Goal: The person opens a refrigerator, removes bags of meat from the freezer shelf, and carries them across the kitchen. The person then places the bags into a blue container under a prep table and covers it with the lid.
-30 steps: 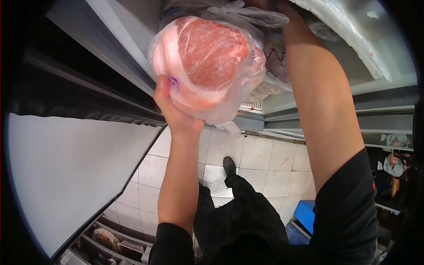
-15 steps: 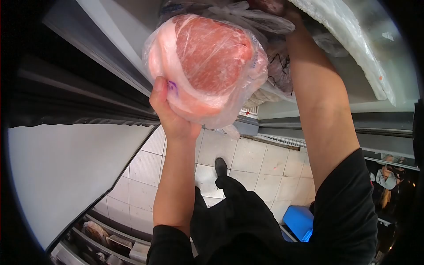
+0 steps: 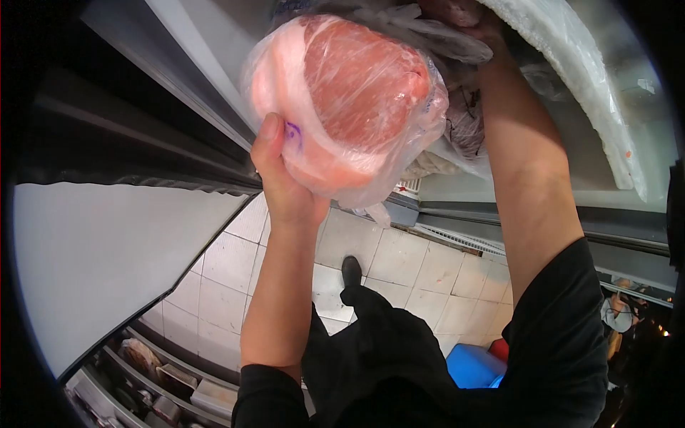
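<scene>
A large cut of raw meat (image 3: 364, 93) with a thick pale fat edge and a purple mark is wrapped in clear plastic. My left hand (image 3: 285, 178) grips it from below and the left, thumb pressed on the fat side. Up at the top of the view, my right hand (image 3: 491, 32) reaches deep into the refrigerator, beside a crumpled plastic bag (image 3: 435, 36) and a dark reddish piece (image 3: 457, 11). Shadow and the frame edge hide its fingers. Behind the held meat sits another bagged dark item (image 3: 465, 125).
A frost-white, plastic-covered slab (image 3: 592, 85) lines the refrigerator's right side. The opened door (image 3: 121, 250) with its dark gasket stands on the left. Below are floor tiles (image 3: 349, 235), a blue bin (image 3: 474, 365) and an open drawer (image 3: 178, 378) at lower left.
The wrapped meat in my left hand has shifted slightly right and up in view. My right arm stays reached into the refrigerator. The view has tilted a little, and a red object shows beside the blue bin.
</scene>
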### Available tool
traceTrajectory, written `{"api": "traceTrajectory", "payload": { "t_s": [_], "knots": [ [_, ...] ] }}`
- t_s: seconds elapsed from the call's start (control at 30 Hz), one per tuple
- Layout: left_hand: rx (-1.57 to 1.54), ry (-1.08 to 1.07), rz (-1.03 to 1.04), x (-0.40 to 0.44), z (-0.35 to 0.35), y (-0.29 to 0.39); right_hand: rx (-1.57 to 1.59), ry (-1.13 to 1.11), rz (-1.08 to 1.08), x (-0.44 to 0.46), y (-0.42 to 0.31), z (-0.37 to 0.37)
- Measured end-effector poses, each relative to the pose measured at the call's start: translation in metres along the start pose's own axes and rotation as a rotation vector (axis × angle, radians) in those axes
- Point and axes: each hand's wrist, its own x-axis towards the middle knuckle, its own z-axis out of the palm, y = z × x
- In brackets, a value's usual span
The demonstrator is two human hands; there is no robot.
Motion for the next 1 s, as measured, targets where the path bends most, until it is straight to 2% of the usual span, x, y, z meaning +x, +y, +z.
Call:
{"api": "traceTrajectory", "payload": {
  "t_s": [0.63,0.77,1.0],
  "knots": [
    [0.038,-0.023,0.019,0.0,0.001,-0.006,0.112,0.079,-0.076,0.012,0.003,0.006],
    [0.017,-0.027,0.029,0.0,0.002,-0.008,0.283,0.237,-0.106,0.004,0.0,0.008],
    [-0.005,-0.02,0.026,-0.001,0.002,-0.011,0.962,0.81,-0.054,-0.021,0.01,-0.008]
  ]
}}
